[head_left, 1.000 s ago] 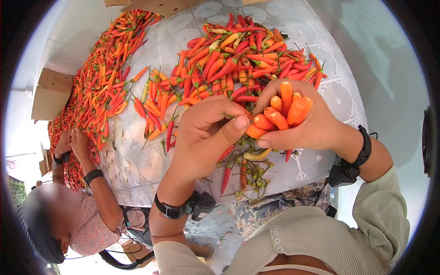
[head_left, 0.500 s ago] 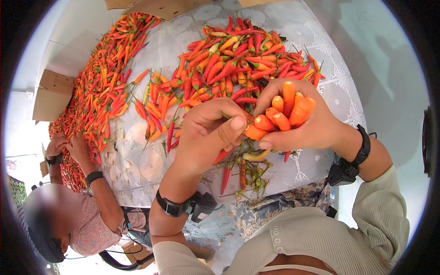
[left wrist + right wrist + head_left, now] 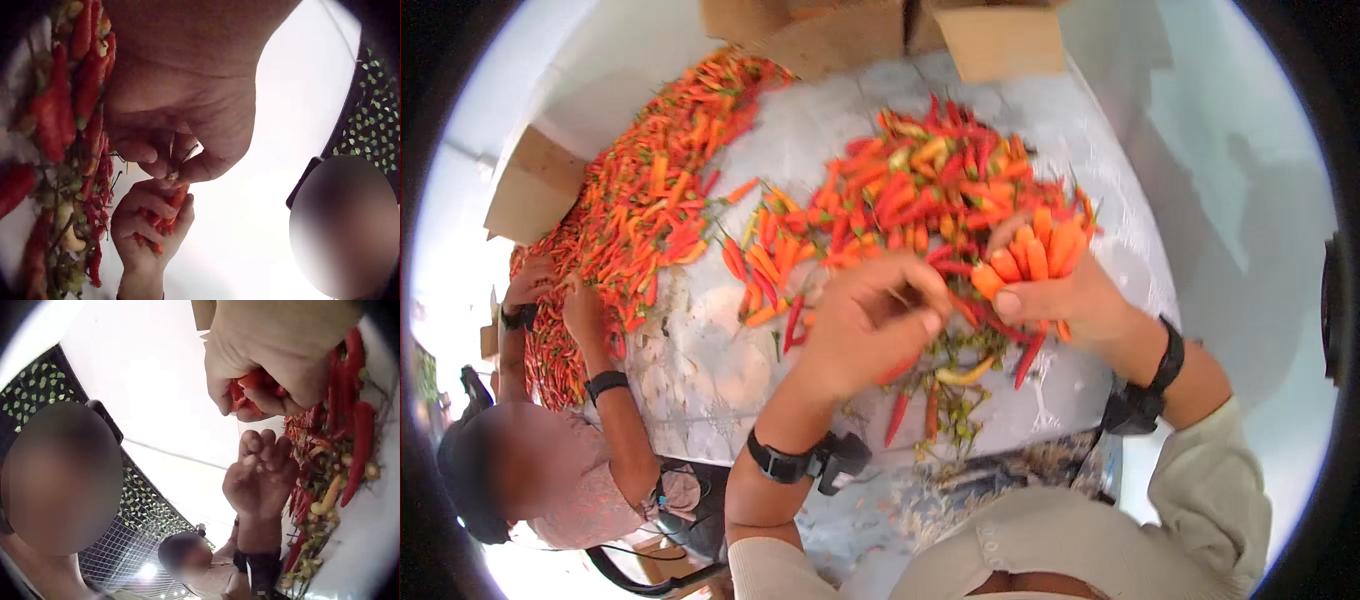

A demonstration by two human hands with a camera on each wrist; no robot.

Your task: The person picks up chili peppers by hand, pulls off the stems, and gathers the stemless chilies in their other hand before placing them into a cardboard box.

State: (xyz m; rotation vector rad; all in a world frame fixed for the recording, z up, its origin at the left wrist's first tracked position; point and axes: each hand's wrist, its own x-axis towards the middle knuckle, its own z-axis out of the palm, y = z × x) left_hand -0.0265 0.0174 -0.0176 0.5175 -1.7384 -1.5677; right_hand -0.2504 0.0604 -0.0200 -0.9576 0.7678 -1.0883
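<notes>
My right hand (image 3: pixel 1080 300) grips a bunch of orange chili peppers (image 3: pixel 1040 252), their pale stemless ends upward, with the thumb across the near side. Just left of that bunch is my left hand (image 3: pixel 865 325), its thumb and index finger bent toward each other. The left wrist view shows these fingers pinching a thin chili stem (image 3: pixel 191 150). Below both hands lies a small heap of green stems (image 3: pixel 955 415), with a yellow chili (image 3: pixel 967 373) and red chilies beside it. A pile of red and orange chilies (image 3: pixel 920 185) spreads beyond my hands.
A much larger chili heap (image 3: pixel 640 210) covers the table's left side, where another person's hands (image 3: pixel 580 305) work. Cardboard boxes (image 3: pixel 1000 45) stand at the far edge, and a brown carton (image 3: pixel 535 185) at the left. The patterned tablecloth (image 3: pixel 720 400) shows between heaps.
My left hand has drawn away from the bunch, leaving a gap between them. The right hand still holds the chilies, now a little lower. The head view has tilted, showing more of the boxes.
</notes>
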